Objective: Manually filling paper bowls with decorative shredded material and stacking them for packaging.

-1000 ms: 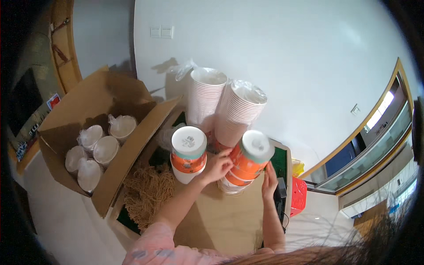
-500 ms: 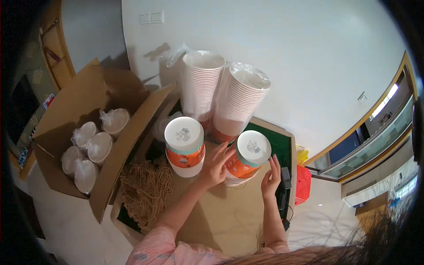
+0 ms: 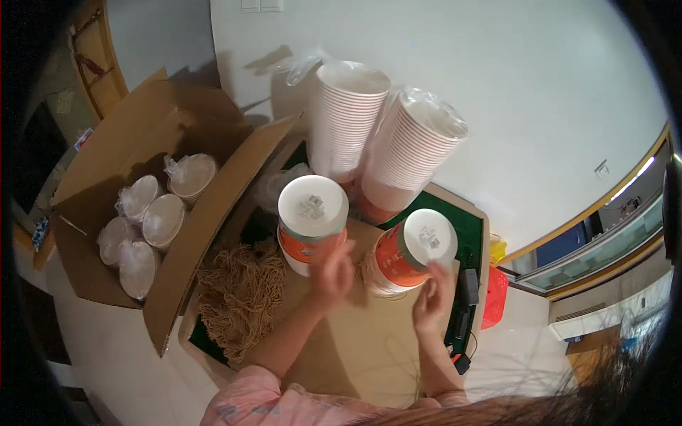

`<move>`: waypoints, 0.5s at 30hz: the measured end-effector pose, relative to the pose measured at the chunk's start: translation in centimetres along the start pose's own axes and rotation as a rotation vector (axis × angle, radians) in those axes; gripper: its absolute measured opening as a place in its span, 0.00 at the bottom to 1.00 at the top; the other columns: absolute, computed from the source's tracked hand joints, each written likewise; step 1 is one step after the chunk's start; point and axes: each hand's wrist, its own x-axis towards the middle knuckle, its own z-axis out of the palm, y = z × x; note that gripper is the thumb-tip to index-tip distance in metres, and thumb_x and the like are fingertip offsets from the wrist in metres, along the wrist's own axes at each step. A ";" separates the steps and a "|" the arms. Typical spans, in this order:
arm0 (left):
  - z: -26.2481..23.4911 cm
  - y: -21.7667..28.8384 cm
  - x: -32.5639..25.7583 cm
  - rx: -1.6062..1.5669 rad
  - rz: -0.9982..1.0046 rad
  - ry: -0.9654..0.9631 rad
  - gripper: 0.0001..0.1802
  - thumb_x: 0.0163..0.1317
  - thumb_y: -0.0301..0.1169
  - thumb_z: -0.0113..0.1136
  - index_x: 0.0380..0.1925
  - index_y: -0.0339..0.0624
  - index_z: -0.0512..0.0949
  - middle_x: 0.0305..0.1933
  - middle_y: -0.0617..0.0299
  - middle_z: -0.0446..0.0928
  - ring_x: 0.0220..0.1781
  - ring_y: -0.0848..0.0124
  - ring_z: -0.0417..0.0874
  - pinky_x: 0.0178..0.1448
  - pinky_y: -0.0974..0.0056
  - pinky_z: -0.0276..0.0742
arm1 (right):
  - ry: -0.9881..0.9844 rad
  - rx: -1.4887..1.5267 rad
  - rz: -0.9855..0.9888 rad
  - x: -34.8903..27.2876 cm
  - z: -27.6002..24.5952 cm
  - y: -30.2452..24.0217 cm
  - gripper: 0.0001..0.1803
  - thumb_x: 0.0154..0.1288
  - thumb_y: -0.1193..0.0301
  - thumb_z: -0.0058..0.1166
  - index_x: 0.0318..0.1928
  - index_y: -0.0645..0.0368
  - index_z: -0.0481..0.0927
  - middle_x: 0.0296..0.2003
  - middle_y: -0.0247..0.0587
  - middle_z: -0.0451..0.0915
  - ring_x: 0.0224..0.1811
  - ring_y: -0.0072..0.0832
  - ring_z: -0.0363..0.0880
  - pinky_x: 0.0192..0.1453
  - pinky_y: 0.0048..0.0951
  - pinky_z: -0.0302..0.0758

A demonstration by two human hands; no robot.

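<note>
Two short stacks of upturned paper tubs with orange and teal print stand on the tan board: a left stack (image 3: 312,206) and a right stack (image 3: 408,252). Tan strands lie around the lower left side of the right stack. My left hand (image 3: 332,278), blurred by motion, is in front of the left stack, fingers loosely extended and holding nothing that I can see. At the lower right of the right stack is my right hand (image 3: 430,302), fingers raised beside the tub; blur hides whether they pinch anything. A tangled heap of brown twine (image 3: 241,298) lies left of my left forearm.
Two tall plastic-wrapped stacks of white tubs (image 3: 348,121) stand at the back by the wall. On the left, an open cardboard box (image 3: 192,284) holds several wrapped stacks. A black adapter (image 3: 469,287) lies at the table's right edge, near a red plastic stool or basin (image 3: 495,298).
My left hand has come off the right stack and moved left, toward the left stack. My right hand has shifted slightly down, and the view has tilted a little.
</note>
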 end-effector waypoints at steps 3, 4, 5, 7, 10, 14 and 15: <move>-3.6 -4.2 -0.6 -0.071 -0.387 0.351 0.12 0.58 0.19 0.46 0.42 0.37 0.68 0.42 0.56 0.71 0.43 0.67 0.72 0.50 0.65 0.69 | -0.391 0.568 0.562 -1.1 5.7 0.6 0.18 0.59 0.82 0.44 0.51 0.63 0.70 0.47 0.39 0.73 0.47 0.26 0.73 0.50 0.25 0.69; -4.7 -6.0 -0.8 -0.091 -0.528 0.379 0.11 0.58 0.20 0.48 0.42 0.37 0.68 0.42 0.57 0.71 0.43 0.69 0.72 0.49 0.66 0.69 | -0.401 0.586 0.572 -1.1 7.8 1.2 0.18 0.59 0.82 0.44 0.51 0.63 0.70 0.47 0.39 0.73 0.47 0.26 0.73 0.50 0.25 0.69; -5.0 -8.1 -1.1 -0.127 -0.667 0.403 0.11 0.58 0.21 0.49 0.42 0.36 0.68 0.43 0.58 0.71 0.43 0.71 0.72 0.49 0.67 0.68 | -0.413 0.609 0.691 -1.0 9.8 2.8 0.17 0.59 0.79 0.46 0.51 0.63 0.70 0.46 0.38 0.74 0.46 0.24 0.73 0.47 0.24 0.70; -5.6 -13.6 -3.3 -0.142 -0.715 0.359 0.10 0.59 0.23 0.50 0.42 0.36 0.69 0.40 0.59 0.72 0.41 0.73 0.72 0.48 0.68 0.69 | -0.442 0.654 0.804 -1.2 12.9 5.0 0.18 0.59 0.77 0.47 0.51 0.62 0.70 0.44 0.37 0.75 0.44 0.22 0.74 0.44 0.22 0.70; -5.8 -18.0 -5.5 -0.222 -1.030 0.097 0.09 0.61 0.24 0.49 0.41 0.39 0.72 0.40 0.61 0.75 0.40 0.72 0.75 0.47 0.68 0.70 | -0.374 0.685 1.035 -1.2 14.6 6.1 0.17 0.61 0.74 0.47 0.51 0.63 0.70 0.40 0.35 0.77 0.40 0.22 0.75 0.40 0.21 0.71; -5.3 -18.6 -3.9 -0.097 -0.877 0.005 0.09 0.58 0.28 0.54 0.34 0.32 0.76 0.32 0.55 0.79 0.35 0.70 0.78 0.41 0.66 0.73 | -0.284 0.735 1.041 -0.8 15.0 7.1 0.14 0.61 0.66 0.50 0.45 0.59 0.74 0.35 0.33 0.77 0.35 0.19 0.74 0.36 0.20 0.71; -5.5 -18.5 -3.7 -0.093 -0.993 -0.020 0.09 0.58 0.28 0.54 0.34 0.33 0.76 0.32 0.55 0.79 0.35 0.70 0.78 0.41 0.65 0.73 | -0.288 0.729 1.047 -0.7 14.9 7.0 0.14 0.61 0.66 0.50 0.45 0.59 0.74 0.35 0.33 0.77 0.35 0.19 0.74 0.36 0.20 0.71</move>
